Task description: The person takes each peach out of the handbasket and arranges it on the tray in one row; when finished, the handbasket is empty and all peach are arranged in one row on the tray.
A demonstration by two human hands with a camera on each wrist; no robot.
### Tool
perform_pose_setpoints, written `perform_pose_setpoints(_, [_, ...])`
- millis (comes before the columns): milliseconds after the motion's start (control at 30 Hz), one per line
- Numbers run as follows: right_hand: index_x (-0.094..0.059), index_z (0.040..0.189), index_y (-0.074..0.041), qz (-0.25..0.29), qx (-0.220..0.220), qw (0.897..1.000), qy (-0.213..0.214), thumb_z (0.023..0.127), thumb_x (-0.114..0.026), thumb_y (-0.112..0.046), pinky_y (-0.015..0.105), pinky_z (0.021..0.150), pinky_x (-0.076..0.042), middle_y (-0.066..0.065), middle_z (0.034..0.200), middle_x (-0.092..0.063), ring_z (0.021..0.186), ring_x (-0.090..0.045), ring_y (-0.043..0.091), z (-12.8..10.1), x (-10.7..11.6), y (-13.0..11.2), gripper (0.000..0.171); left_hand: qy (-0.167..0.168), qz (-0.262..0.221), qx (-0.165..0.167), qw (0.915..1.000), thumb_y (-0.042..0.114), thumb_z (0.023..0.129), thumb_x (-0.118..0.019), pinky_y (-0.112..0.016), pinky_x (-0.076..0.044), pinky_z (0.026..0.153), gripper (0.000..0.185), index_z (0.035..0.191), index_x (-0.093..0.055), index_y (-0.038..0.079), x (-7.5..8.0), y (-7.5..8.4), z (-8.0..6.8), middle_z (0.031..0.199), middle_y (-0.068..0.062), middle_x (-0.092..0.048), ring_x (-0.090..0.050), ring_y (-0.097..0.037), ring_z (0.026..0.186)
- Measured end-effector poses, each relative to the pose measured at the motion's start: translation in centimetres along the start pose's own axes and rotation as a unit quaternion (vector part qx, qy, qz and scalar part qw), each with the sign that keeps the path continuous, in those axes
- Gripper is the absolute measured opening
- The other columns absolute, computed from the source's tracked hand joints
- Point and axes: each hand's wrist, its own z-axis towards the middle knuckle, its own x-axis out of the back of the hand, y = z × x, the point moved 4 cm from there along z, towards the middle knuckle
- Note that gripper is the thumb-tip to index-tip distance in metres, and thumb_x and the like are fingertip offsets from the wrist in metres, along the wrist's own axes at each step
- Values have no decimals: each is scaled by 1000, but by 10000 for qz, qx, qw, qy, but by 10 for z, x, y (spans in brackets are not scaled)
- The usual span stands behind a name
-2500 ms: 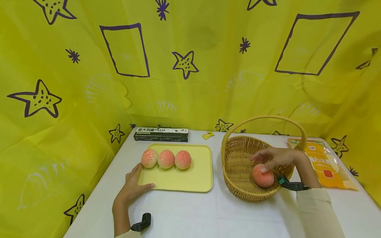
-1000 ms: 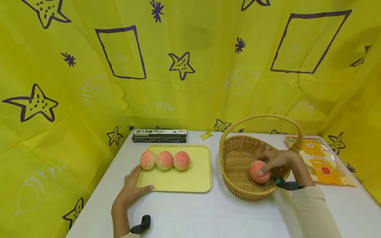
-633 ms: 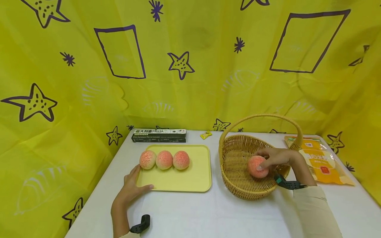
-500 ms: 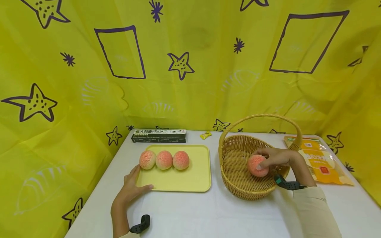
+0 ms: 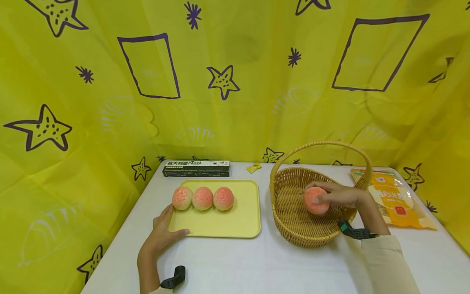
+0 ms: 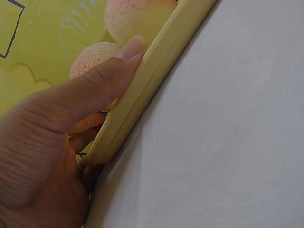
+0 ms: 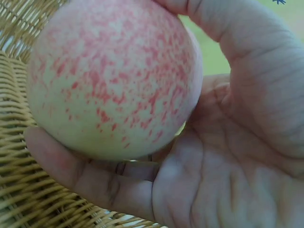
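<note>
In the basket's hollow my right hand (image 5: 339, 195) grips a pink-speckled peach (image 5: 316, 200), with its thumb on one side. The right wrist view shows fingers curled under the peach (image 7: 114, 80), wicker close behind. The wicker basket (image 5: 306, 241) has a tall arched handle. At the left, my left hand (image 5: 162, 230) holds the near-left corner of a yellow tray (image 5: 235, 228). Its thumb (image 6: 95, 88) lies over the rim in the left wrist view, other fingers partly hidden behind the edge. Three peaches, left (image 5: 182, 198), middle (image 5: 202, 199) and right (image 5: 223, 199), sit in a row on the tray.
A dark pasta box (image 5: 196, 168) lies behind the tray. A small yellow packet (image 5: 253, 168) is at the back, left of the basket. An orange-and-clear food bag (image 5: 398, 200) lies right of the basket. A yellow patterned curtain (image 5: 235, 122) closes off the back and sides.
My right hand, looser over the peach at first, has closed round it and shifted it away from me and slightly left within the basket. The left hand stays at the tray corner.
</note>
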Motion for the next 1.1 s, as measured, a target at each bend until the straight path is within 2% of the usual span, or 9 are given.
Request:
perform_pose_setpoints(133, [-34, 138, 1, 5, 180, 9998, 88, 102, -42, -10, 36, 79, -57, 7, 128, -51, 101, -61, 17, 0, 0, -2, 39, 10, 36, 6, 10000, 49, 74, -80, -60, -25, 108, 111, 157, -16, 12, 0, 0, 0, 163, -15, -15, -20, -34, 132])
perform_pose_setpoints(300, [-32, 141, 1, 412, 770, 9959, -218, 104, -36, -5, 40, 77, -59, 8, 136, -47, 102, -63, 19, -1, -1, -7, 38, -2, 56, 57, 10000, 49, 74, -80, -60, -25, 109, 111, 157, -16, 12, -1, 0, 0, 163, -14, -15, -21, -34, 132])
perform_pose_setpoints(400, [-33, 141, -1, 578, 1001, 9926, -360, 104, -35, -3, 40, 75, -59, 9, 132, -50, 101, -63, 19, -1, -2, -10, 37, -1, 70, 74, 9999, 49, 74, -80, -60, -25, 109, 112, 157, -16, 11, -1, 0, -1, 163, -15, -16, -21, -34, 132])
perform_pose_setpoints(500, [-35, 139, -3, 482, 1154, 9918, -246, 101, -41, 1, 39, 76, -58, 7, 129, -52, 101, -62, 16, -2, -2, -12, 38, -3, 76, 68, 9999, 49, 74, -80, -60, -25, 109, 112, 157, -16, 11, -1, 0, -1, 163, -14, -16, -21, -33, 131])
perform_pose_setpoints(700, [-36, 136, -4, -19, 1185, 9925, 286, 87, -65, 3, 36, 87, -55, 8, 124, -61, 105, -63, 17, -3, -1, -15, 57, 14, 72, 18, 10000, 49, 74, -80, -60, -24, 109, 111, 157, -17, 11, 0, 0, 0, 163, -15, -16, -21, -34, 132])
perform_pose_setpoints(900, [-32, 137, 2, -276, 1079, 9924, 513, 85, -67, 1, 37, 87, -55, 12, 122, -57, 104, -62, 19, -2, -5, -21, 63, 56, 112, -92, 9999, 46, 74, -81, -62, -23, 110, 111, 156, -17, 6, 0, 0, 0, 162, -19, -17, -21, -38, 133])
perform_pose_setpoints(1100, [-34, 137, 3, -492, 1115, 9904, 647, 85, -67, -2, 37, 84, -56, 15, 122, -55, 104, -62, 20, -2, -11, -30, 61, 81, 94, -133, 9998, 44, 74, -81, -65, -22, 110, 112, 156, -17, 3, -1, 0, -1, 161, -21, -17, -20, -41, 134])
